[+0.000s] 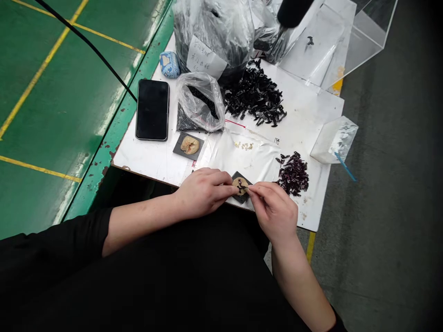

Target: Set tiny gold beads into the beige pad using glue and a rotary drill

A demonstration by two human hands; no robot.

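A small dark purple part (240, 183) sits on a round tan pad (236, 182), which lies on a dark square block (238, 198) at the table's front edge. My left hand (206, 191) reaches in from the left, its fingers closed and the tips holding the part's near end. From the other side my right hand (275, 207) pinches something thin and tiny against the part; its kind is too small to make out. Just beyond my right hand lies a heap of dark purple parts (294, 174). Tiny gold-coloured pieces (244, 145) rest on a white sheet (228, 159) ahead.
A pile of black parts (256, 94) lies further back, beside an open plastic bag of black bits (200, 103). A phone (152, 110), a second block with tan putty (189, 145), a large labelled bag (214, 32) and a white container (334, 140) stand around.
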